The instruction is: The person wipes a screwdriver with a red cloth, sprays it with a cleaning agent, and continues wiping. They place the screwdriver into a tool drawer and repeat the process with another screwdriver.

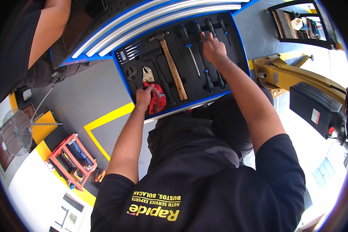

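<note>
My left hand is closed on a crumpled red cloth at the drawer's near left corner. Locking pliers lie just beyond the cloth, beside an adjustable wrench. My right hand reaches over the far right part of the drawer, fingertips apart by the blue-and-black handles of a screwdriver and its neighbour. These tools still lie in the dark foam. A hammer with a wooden handle and a long screwdriver rest between my hands.
The open blue drawer projects from a tool cabinet. Another person's arm is at upper left. A yellow lift arm stands at right. A red cart and fan stand at left.
</note>
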Tool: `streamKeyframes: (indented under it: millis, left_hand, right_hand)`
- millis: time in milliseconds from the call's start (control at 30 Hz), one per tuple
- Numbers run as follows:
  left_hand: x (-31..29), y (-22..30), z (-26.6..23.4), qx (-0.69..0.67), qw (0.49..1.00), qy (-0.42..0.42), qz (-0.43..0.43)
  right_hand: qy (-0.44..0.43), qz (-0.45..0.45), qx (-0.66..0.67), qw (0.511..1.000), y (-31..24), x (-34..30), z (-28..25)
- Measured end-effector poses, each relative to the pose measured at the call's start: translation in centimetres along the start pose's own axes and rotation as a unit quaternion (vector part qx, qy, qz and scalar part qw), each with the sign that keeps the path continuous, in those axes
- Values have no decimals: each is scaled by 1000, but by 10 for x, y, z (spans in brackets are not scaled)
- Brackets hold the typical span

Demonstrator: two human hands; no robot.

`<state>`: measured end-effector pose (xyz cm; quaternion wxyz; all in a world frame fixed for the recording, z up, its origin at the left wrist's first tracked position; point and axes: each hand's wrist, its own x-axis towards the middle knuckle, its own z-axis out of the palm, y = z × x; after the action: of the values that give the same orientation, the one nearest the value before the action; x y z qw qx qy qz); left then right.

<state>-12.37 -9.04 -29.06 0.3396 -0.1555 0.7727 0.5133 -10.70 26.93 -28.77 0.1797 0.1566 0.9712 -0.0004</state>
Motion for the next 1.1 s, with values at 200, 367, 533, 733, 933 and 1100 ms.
streamKeyframes:
  millis: [200, 367, 533, 733, 933, 1100]
  left_hand:
    - [16, -25, -5, 2, 1000, 6, 16]
    - [18, -27, -6, -14, 1000, -27, 2]
    - [3, 0, -1, 28, 1000, -5, 8]
    - [12, -22, -5, 3, 1000, 6, 10]
    - [40, -48, -10, -10, 999, -11, 31]
    - [19, -4, -3, -15, 999, -25, 36]
  right_hand:
    - [5, -1, -55, 998, -8, 4, 9]
    - [27, -30, -19, 999, 3, -1, 9]
    - [-11, -24, -11, 1000, -1, -11, 2]
    - [-78, 18, -10, 997, -15, -1, -11]
    - [-125, 19, -7, 992, -18, 16, -21]
    - [-36, 18, 199, 979, 46, 51, -17]
